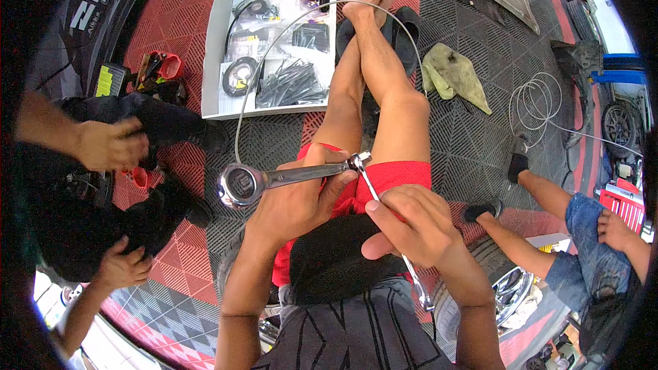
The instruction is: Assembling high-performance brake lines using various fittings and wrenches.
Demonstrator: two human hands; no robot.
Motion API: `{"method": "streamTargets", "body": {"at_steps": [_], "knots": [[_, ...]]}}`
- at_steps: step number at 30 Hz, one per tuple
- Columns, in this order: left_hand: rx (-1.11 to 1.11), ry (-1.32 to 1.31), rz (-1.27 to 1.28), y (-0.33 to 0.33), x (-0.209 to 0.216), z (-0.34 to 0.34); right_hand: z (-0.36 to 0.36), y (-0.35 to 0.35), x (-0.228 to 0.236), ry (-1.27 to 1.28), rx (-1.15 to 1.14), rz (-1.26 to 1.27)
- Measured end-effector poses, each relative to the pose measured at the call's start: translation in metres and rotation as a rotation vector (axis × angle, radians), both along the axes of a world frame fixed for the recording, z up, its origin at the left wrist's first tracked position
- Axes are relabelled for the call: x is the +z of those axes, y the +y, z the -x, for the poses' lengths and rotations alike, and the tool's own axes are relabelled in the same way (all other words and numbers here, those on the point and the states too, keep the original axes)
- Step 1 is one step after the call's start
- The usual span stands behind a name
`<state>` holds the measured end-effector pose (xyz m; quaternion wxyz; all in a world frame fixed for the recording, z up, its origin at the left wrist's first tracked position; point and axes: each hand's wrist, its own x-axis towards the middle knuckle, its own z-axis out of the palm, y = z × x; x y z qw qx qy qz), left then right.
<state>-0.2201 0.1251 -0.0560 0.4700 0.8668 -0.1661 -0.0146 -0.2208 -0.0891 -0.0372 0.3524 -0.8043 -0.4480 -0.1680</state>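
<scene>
My left hand [295, 202] is closed around the shaft of a chrome handle with a round head [241, 185], held level above my lap. At the narrow end of the handle sits a small metal fitting [359, 159]. My right hand [417, 223] grips a slim chrome wrench [417, 282], which slants down to the right; its upper end meets the fitting. A thin grey cable [295, 20] arches from beside the round head over my shins towards my right knee. Whether it joins the handle, I cannot tell.
A white box [211, 82] with black zip ties and bagged parts stands left of my legs. A yellowish cloth [452, 75] and coiled line [538, 106] lie to the right. One person's hand [113, 144] is at left; another person's legs [528, 233] are at right, near a wheel [513, 294].
</scene>
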Motion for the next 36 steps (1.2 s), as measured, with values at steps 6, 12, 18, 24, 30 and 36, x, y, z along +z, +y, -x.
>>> {"method": "streamTargets", "body": {"at_steps": [6,12,18,24,30,36], "knots": [[0.003,0.019,0.002,0.001,0.001,-0.002,-0.007,0.004,0.003,-0.055,0.015,-0.01],[-0.072,0.14,-0.103,-0.004,0.005,0.001,-0.024,0.005,0.017,0.044,0.021,0.005],[-0.136,-0.312,-0.114,-0.008,0.003,0.001,-0.05,0.015,0.023,0.254,0.01,-0.077],[-0.137,-0.148,-0.058,-0.015,-0.001,0.01,-0.075,0.036,0.026,0.413,-0.162,0.048],[-0.142,-0.053,-0.063,-0.014,-0.001,0.016,-0.088,0.056,0.035,0.537,-0.356,0.276],[-0.196,-0.015,0.009,-0.014,0.004,0.022,-0.089,0.056,0.025,0.749,-0.364,0.417]]}}
